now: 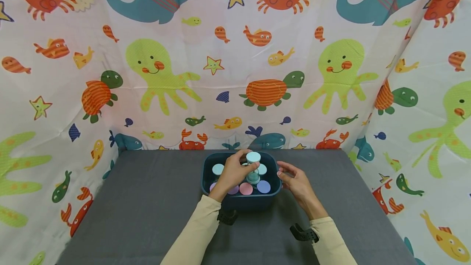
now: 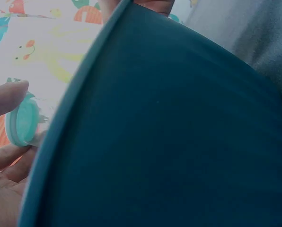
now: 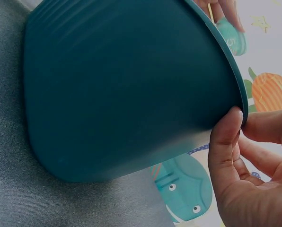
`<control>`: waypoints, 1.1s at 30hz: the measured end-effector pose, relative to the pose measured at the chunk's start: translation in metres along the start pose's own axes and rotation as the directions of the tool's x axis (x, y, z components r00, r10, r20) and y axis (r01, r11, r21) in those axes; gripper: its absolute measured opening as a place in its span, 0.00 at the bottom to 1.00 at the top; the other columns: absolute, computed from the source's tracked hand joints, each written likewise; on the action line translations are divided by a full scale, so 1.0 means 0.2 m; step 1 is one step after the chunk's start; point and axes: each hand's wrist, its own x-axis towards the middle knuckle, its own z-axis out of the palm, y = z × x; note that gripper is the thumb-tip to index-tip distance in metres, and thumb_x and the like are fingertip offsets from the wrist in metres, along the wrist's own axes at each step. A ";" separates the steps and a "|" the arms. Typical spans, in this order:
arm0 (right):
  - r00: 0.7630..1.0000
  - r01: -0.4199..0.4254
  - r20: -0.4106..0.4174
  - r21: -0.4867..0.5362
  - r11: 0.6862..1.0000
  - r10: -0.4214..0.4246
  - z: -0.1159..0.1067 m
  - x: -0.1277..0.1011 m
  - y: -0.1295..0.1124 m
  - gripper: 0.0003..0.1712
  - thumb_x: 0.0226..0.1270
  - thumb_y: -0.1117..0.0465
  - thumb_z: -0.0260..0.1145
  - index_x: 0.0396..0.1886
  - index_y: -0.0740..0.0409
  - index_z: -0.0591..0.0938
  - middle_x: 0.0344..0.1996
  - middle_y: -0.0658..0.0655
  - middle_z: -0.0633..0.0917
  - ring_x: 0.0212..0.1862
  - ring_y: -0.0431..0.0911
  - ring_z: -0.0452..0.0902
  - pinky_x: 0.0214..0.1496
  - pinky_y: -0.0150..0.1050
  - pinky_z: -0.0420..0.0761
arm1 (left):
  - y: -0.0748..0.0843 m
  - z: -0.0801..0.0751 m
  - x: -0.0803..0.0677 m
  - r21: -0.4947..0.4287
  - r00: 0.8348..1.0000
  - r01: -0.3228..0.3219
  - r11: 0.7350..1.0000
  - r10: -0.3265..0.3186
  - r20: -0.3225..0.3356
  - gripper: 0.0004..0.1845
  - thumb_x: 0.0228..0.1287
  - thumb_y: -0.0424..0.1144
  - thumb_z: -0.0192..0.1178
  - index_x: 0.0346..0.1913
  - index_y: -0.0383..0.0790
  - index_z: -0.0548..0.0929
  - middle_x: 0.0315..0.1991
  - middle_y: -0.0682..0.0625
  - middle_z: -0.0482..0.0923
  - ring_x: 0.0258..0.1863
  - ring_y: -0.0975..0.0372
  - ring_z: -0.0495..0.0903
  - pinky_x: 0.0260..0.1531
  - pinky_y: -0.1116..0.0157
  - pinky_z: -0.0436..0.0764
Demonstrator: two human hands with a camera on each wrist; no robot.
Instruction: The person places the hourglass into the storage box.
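Nearest the viewer, two cream sleeves (image 1: 195,232) reach forward over the grey bench (image 1: 147,207), each wrist wearing a dark strap. Past them, at about 12 o'clock from the person, stands a dark teal tub (image 1: 241,203) on the bench.

The right hand (image 1: 294,181) is at the tub's 3 o'clock side; in the right wrist view its thumb and fingers (image 3: 226,137) pinch the tub's rim, thumb on the outer wall.

The left hand (image 1: 233,173) reaches into the tub from its 7 o'clock side. Its fingers (image 2: 8,97) are curled round a small jar with a pale teal lid (image 1: 253,158), gripping it above the tub's other contents, roughly at the tub's centre.

Below and around that jar, more round lids lie inside the tub: pale teal ones (image 1: 218,169) toward 10 o'clock, a pink one (image 1: 245,189) and a lilac-blue one (image 1: 263,186) toward 6 o'clock.

Farthest off, a sea-creature printed curtain (image 1: 235,72) encloses the bench at 9, 12 and 3 o'clock.
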 end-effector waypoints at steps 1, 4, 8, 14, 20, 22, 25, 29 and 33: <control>1.000 -0.001 0.001 0.003 1.000 0.001 0.00 0.00 0.00 0.23 0.73 0.60 0.60 0.66 0.52 0.74 0.54 0.60 0.74 0.48 0.50 0.74 0.45 0.36 0.82 | 0.00 0.00 0.00 0.001 1.000 0.002 1.000 -0.002 -0.001 0.27 0.61 0.53 0.67 0.60 0.46 0.77 0.52 0.49 0.84 0.53 0.56 0.82 0.51 0.57 0.82; 1.000 0.000 0.002 0.012 1.000 0.000 0.00 0.00 0.00 0.23 0.73 0.61 0.60 0.66 0.53 0.75 0.54 0.59 0.75 0.47 0.50 0.75 0.44 0.36 0.82 | 0.00 0.00 0.01 0.002 1.000 0.008 1.000 -0.008 0.000 0.28 0.61 0.54 0.67 0.60 0.46 0.77 0.52 0.49 0.84 0.54 0.56 0.82 0.52 0.56 0.82; 1.000 0.003 0.008 0.012 1.000 -0.003 0.00 0.00 0.00 0.23 0.73 0.61 0.60 0.66 0.53 0.74 0.53 0.60 0.75 0.47 0.49 0.75 0.44 0.36 0.82 | 0.00 0.00 0.01 0.000 1.000 0.014 1.000 -0.014 -0.005 0.27 0.60 0.52 0.68 0.60 0.47 0.77 0.52 0.50 0.83 0.53 0.58 0.82 0.52 0.57 0.82; 1.000 0.007 0.005 0.013 1.000 -0.007 0.00 0.01 0.00 0.23 0.73 0.61 0.60 0.66 0.53 0.75 0.53 0.59 0.75 0.47 0.49 0.74 0.44 0.36 0.82 | -0.02 -0.01 0.00 0.002 1.000 0.005 1.000 -0.005 0.006 0.26 0.59 0.50 0.69 0.58 0.45 0.78 0.50 0.50 0.83 0.51 0.58 0.81 0.52 0.59 0.82; 1.000 0.008 0.006 0.012 1.000 -0.008 0.00 0.00 0.00 0.23 0.73 0.60 0.60 0.67 0.52 0.74 0.53 0.59 0.75 0.48 0.49 0.74 0.44 0.35 0.81 | -0.05 -0.01 -0.01 0.057 0.998 0.002 0.998 -0.006 0.055 0.26 0.57 0.48 0.71 0.57 0.44 0.79 0.50 0.48 0.83 0.49 0.55 0.81 0.51 0.59 0.83; 1.000 0.008 0.008 0.009 1.000 -0.008 0.00 0.00 0.00 0.23 0.73 0.60 0.60 0.67 0.52 0.74 0.53 0.59 0.75 0.48 0.49 0.74 0.45 0.36 0.81 | -0.06 -0.01 -0.01 0.083 0.997 0.003 0.997 -0.009 0.076 0.26 0.57 0.47 0.71 0.57 0.44 0.79 0.51 0.48 0.83 0.49 0.55 0.81 0.51 0.59 0.83; 1.000 0.007 0.008 0.005 1.000 -0.008 0.00 0.00 0.00 0.24 0.73 0.60 0.60 0.67 0.52 0.74 0.54 0.59 0.75 0.47 0.49 0.75 0.45 0.36 0.81 | -0.06 -0.01 -0.01 0.127 0.995 0.009 0.992 -0.022 0.101 0.26 0.57 0.47 0.71 0.57 0.44 0.79 0.52 0.48 0.83 0.48 0.55 0.82 0.50 0.58 0.83; 1.000 0.008 0.004 0.006 1.000 -0.008 0.00 0.00 0.00 0.24 0.73 0.60 0.60 0.67 0.52 0.74 0.53 0.59 0.75 0.46 0.48 0.75 0.44 0.35 0.82 | -0.07 -0.01 -0.02 0.181 0.991 0.008 0.983 -0.032 0.130 0.25 0.57 0.46 0.72 0.56 0.44 0.79 0.52 0.47 0.82 0.45 0.56 0.83 0.49 0.58 0.83; 1.000 0.009 0.008 0.016 1.000 -0.010 0.00 -0.01 0.00 0.24 0.73 0.61 0.60 0.67 0.53 0.74 0.53 0.59 0.74 0.44 0.48 0.75 0.42 0.34 0.82 | -0.08 -0.01 -0.02 0.218 0.988 -0.009 0.976 -0.025 0.151 0.24 0.57 0.45 0.72 0.56 0.44 0.80 0.51 0.47 0.82 0.44 0.57 0.84 0.48 0.58 0.84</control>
